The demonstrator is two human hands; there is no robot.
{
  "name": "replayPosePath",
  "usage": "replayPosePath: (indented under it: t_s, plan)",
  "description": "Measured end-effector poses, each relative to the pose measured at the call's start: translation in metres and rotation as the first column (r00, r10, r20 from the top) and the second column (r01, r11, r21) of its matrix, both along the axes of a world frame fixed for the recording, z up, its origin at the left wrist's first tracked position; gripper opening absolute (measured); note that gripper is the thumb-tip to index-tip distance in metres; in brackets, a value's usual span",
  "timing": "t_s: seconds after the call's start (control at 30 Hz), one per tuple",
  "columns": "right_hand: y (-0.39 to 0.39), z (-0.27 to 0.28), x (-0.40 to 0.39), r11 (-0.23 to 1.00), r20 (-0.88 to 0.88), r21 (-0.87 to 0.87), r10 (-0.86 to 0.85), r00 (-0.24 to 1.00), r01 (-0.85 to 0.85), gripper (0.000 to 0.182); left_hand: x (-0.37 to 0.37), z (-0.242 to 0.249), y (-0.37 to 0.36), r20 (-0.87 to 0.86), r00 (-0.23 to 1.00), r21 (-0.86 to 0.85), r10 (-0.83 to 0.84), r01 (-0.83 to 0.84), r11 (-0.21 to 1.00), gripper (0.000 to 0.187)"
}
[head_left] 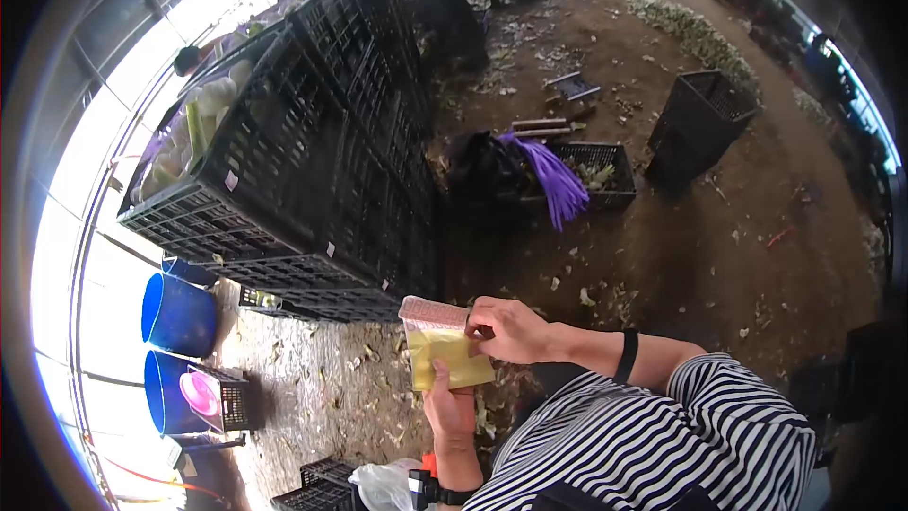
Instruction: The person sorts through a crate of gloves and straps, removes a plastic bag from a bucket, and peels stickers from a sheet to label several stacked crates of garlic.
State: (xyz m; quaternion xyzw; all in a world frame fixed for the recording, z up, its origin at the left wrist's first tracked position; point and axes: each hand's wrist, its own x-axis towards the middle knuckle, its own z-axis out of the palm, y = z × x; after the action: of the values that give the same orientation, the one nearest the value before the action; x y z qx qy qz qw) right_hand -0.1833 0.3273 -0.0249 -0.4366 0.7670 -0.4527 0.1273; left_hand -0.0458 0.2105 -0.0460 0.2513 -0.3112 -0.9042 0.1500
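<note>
A small clear zip bag (pixel 441 352) with yellow contents and a pinkish top strip is held in front of me. My left hand (pixel 448 407) grips it from below, thumb on its face. At the bag's upper right edge, my right hand (pixel 511 329) pinches the bag with closed fingers. A black band sits on the right wrist (pixel 628 356). My striped sleeve (pixel 662 435) fills the lower right.
Stacked black crates (pixel 322 161) holding pale green vegetables rise at the left. Two blue barrels (pixel 178 314) and a pink lid (pixel 200 394) stand at lower left. A crate with purple strips (pixel 558 180), another black crate (pixel 702 118) and scattered leaf scraps lie on the dirt floor. A person stands far back.
</note>
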Motion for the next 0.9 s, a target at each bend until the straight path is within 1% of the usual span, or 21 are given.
replayPosePath:
  t_s: [0.07, 0.13, 0.17, 0.2, 0.27, 0.3, 0.33, 0.37, 0.4, 0.43, 0.47, 0.5, 0.53, 0.57, 0.6, 0.63, 0.67, 0.73, 0.77, 0.8, 0.9]
  plan:
    - [-0.003, -0.002, -0.010, 0.998, 0.013, -0.052, -0.021, 1.000, 0.021, 0.018, -0.008, 0.002, -0.002, -0.017, 1.000, -0.026, 0.000, -0.001, 1.000, 0.040]
    - [-0.008, -0.007, -0.027, 0.999, 0.158, -0.049, -0.012, 0.987, 0.020, 0.014, -0.018, -0.001, -0.004, 0.053, 0.995, -0.063, 0.087, -0.083, 0.995, 0.039]
    - [-0.014, -0.013, -0.037, 0.996, 0.215, -0.088, -0.012, 0.977, 0.032, 0.015, -0.026, -0.001, -0.005, 0.067, 0.990, -0.081, 0.122, -0.117, 0.990, 0.040]
    - [-0.018, -0.013, -0.048, 0.997, 0.267, -0.075, 0.004, 0.964, 0.016, 0.014, -0.033, -0.004, -0.010, 0.050, 0.991, -0.098, 0.124, -0.119, 0.988, 0.040]
    - [-0.031, -0.023, -0.074, 0.997, 0.341, -0.077, 0.048, 0.939, -0.023, 0.013, -0.051, -0.011, -0.020, 0.103, 0.990, -0.139, 0.092, -0.077, 0.987, 0.039]
    - [-0.038, -0.027, -0.090, 0.999, 0.443, -0.036, 0.037, 0.896, -0.023, 0.013, -0.063, -0.013, -0.024, 0.096, 0.991, -0.155, 0.096, -0.080, 0.985, 0.039]
    - [-0.043, -0.027, -0.106, 0.999, 0.535, -0.029, 0.042, 0.844, -0.031, 0.014, -0.075, -0.014, -0.027, 0.123, 0.983, -0.133, 0.136, -0.120, 0.984, 0.039]
    - [-0.050, -0.031, -0.124, 0.999, 0.583, -0.020, 0.046, 0.811, -0.042, 0.014, -0.093, -0.013, -0.031, 0.147, 0.974, -0.111, 0.174, -0.159, 0.981, 0.039]
    - [-0.057, -0.033, -0.146, 0.999, 0.629, -0.012, 0.049, 0.776, -0.053, 0.015, -0.113, -0.014, -0.037, 0.141, 0.974, -0.131, 0.177, -0.159, 0.979, 0.039]
    - [-0.062, -0.028, -0.168, 0.998, 0.781, 0.060, -0.029, 0.624, -0.029, 0.014, -0.128, -0.016, -0.040, 0.123, 0.973, -0.096, 0.196, -0.185, 0.978, 0.040]
    - [-0.066, -0.028, -0.190, 0.998, 0.788, 0.051, -0.020, 0.616, -0.033, 0.014, -0.141, -0.016, -0.041, 0.110, 0.969, -0.054, 0.220, -0.215, 0.975, 0.041]
    - [-0.072, -0.031, -0.215, 0.997, 0.857, -0.015, -0.024, 0.515, 0.072, 0.013, -0.156, -0.011, -0.042, 0.137, 0.969, -0.115, 0.205, -0.190, 0.975, 0.044]
    - [-0.078, -0.021, -0.241, 0.981, 0.912, -0.067, -0.014, 0.410, 0.182, 0.012, -0.170, -0.007, -0.044, 0.141, 0.966, -0.123, 0.216, -0.200, 0.972, 0.044]
    - [-0.087, -0.009, -0.268, 0.958, 0.892, -0.086, -0.049, 0.450, 0.273, 0.011, -0.183, -0.004, -0.046, 0.141, 0.962, -0.123, 0.234, -0.218, 0.968, 0.044]
    - [-0.099, 0.003, -0.296, 0.916, 0.866, -0.161, -0.047, 0.497, 0.367, 0.010, -0.197, 0.000, -0.047, 0.140, 0.956, -0.121, 0.256, -0.240, 0.963, 0.044]
    - [-0.115, 0.018, -0.323, 0.859, 0.836, -0.281, 0.000, 0.549, 0.428, 0.012, -0.211, 0.006, -0.047, 0.136, 0.952, -0.126, 0.274, -0.258, 0.958, 0.044]
    - [-0.133, 0.035, -0.348, 0.784, 0.729, -0.443, 0.033, 0.684, 0.434, 0.013, -0.223, 0.013, -0.046, 0.152, 0.940, -0.121, 0.305, -0.288, 0.950, 0.045]
    - [-0.182, 0.062, -0.387, 0.755, 0.505, -0.463, -0.206, 0.838, 0.465, 0.012, -0.243, 0.020, -0.046, 0.165, 0.919, -0.121, 0.359, -0.342, 0.932, 0.045]
    - [-0.203, 0.083, -0.394, 0.689, 0.458, -0.552, -0.220, 0.861, 0.470, 0.010, -0.252, 0.022, -0.046, 0.167, 0.904, -0.118, 0.393, -0.378, 0.918, 0.045]
    - [-0.222, 0.097, -0.401, 0.676, 0.313, -0.601, -0.293, 0.903, 0.427, 0.009, -0.260, 0.024, -0.047, 0.168, 0.889, -0.115, 0.426, -0.411, 0.904, 0.046]
    - [-0.264, 0.118, -0.398, 0.676, 0.302, -0.624, -0.255, 0.919, 0.393, 0.008, -0.273, 0.040, -0.046, 0.186, 0.861, -0.160, 0.473, -0.449, 0.879, 0.045]
